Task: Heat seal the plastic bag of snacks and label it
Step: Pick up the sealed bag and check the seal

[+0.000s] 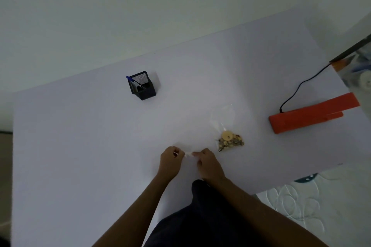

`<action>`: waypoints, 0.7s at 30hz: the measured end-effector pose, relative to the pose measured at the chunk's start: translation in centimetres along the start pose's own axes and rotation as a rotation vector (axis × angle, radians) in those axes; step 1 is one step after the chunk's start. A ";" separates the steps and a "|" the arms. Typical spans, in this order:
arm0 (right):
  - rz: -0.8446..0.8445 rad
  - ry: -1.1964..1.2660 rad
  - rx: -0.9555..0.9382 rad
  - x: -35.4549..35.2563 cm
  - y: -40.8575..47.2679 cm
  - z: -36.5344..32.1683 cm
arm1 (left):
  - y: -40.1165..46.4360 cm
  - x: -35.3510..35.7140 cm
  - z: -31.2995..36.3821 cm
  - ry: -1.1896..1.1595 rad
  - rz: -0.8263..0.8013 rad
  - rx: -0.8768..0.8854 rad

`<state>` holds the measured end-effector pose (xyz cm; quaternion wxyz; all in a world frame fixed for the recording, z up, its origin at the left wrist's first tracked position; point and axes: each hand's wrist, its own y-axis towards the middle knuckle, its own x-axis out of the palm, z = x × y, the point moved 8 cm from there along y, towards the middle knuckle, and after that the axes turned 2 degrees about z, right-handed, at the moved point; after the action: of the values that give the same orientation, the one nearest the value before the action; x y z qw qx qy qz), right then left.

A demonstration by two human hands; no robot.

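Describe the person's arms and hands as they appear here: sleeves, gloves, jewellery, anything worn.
Both forearms come up from the bottom edge bare, with no sleeve in view. The left hand and the right hand wear no gloves, and no watch, ring or bracelet shows. The dim light could hide small details. Dark clothing shows between the arms.

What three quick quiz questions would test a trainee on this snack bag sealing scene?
1. True or false: the snack bag lies inside the orange heat sealer.
2. Which item holds the blue pen: A) mesh pen holder, B) sealer, C) left hand?
3. What do both hands pinch between them?

Key: 1 false, it lies apart on the table. 2 A. 3 A small white piece, probably the label; right hand shares it.
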<state>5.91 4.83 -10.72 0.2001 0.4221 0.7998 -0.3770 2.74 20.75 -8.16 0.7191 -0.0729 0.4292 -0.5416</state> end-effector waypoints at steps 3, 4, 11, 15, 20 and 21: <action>-0.018 0.025 0.005 0.0 0.1 0.0 | -0.3 -0.1 0.1 -0.063 -0.010 -0.037; -0.023 0.041 0.011 0.0 0.1 0.0 | -0.4 0.0 0.0 -0.167 -0.019 -0.099; 0.100 0.385 -0.036 -4.4 -0.5 -1.1 | -1.5 2.0 2.5 -0.694 -0.229 -0.356; 0.273 0.456 -0.093 -8.6 0.0 -1.1 | -1.2 3.8 4.6 -0.678 -0.320 -0.366; 0.298 0.457 -0.042 -11.9 1.6 1.2 | 0.1 5.7 7.5 -0.560 -0.247 -0.285; 0.297 0.463 -0.004 -12.4 2.1 2.2 | 0.7 5.7 8.2 -0.443 -0.186 -0.195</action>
<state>14.59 -2.60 -5.12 0.0660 0.6091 0.7544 -0.2356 9.21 13.26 -6.51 0.7322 -0.2979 0.3027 -0.5325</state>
